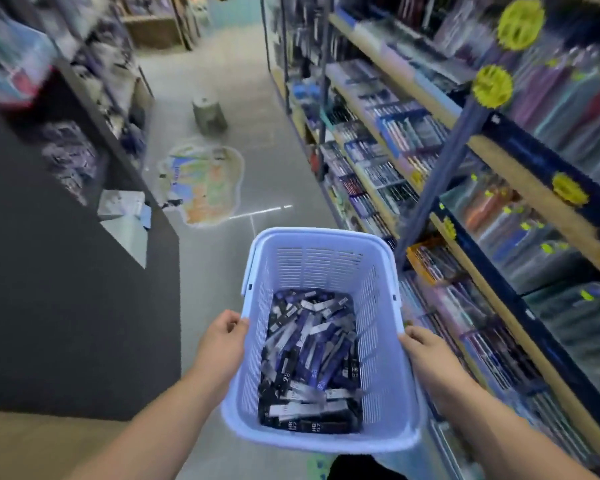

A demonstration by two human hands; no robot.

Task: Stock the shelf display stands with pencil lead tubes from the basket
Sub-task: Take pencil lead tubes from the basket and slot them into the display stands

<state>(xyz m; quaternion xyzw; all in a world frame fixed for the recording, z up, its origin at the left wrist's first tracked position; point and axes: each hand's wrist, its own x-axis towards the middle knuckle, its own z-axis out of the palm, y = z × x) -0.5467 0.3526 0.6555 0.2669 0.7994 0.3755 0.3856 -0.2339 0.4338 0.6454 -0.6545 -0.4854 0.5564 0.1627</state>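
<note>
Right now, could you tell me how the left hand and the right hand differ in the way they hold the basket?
The left hand grips the basket on its left rim and sits a little farther forward; the right hand grips the right rim, slightly nearer the body. The left hand is on the dark counter's side, the right hand on the shelves' side. Both are bare and closed on the rim.
</note>
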